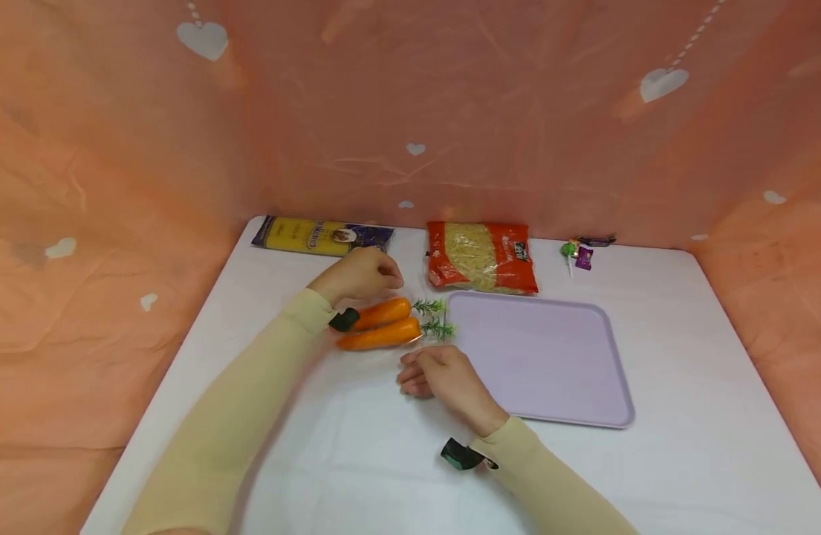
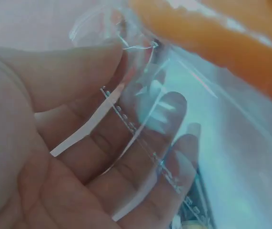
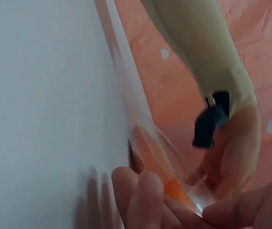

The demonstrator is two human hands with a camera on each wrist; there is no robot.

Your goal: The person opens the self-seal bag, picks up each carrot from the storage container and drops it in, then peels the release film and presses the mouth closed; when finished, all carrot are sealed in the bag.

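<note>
Two orange carrots [image 1: 381, 336] with green leafy tops lie side by side on the white table, in a clear plastic bag [image 2: 207, 107]. My left hand [image 1: 359, 273] is at the bag's far side and pinches the thin plastic between thumb and fingertips. In the left wrist view the other fingers show through the film, with one carrot [image 2: 212, 40] above them. On the near side, my right hand [image 1: 446, 377] pinches the bag's edge with thumb and index finger. The right wrist view shows the film stretched between the hands, with orange [image 3: 174, 191] behind it.
A lilac tray [image 1: 547, 357] lies right of the carrots. Along the back stand a yellow and blue pasta packet [image 1: 316, 236] and a red noodle bag [image 1: 480, 256]. A green lollipop [image 1: 569, 250] and a purple-wrapped sweet [image 1: 584, 258] lie at the back right.
</note>
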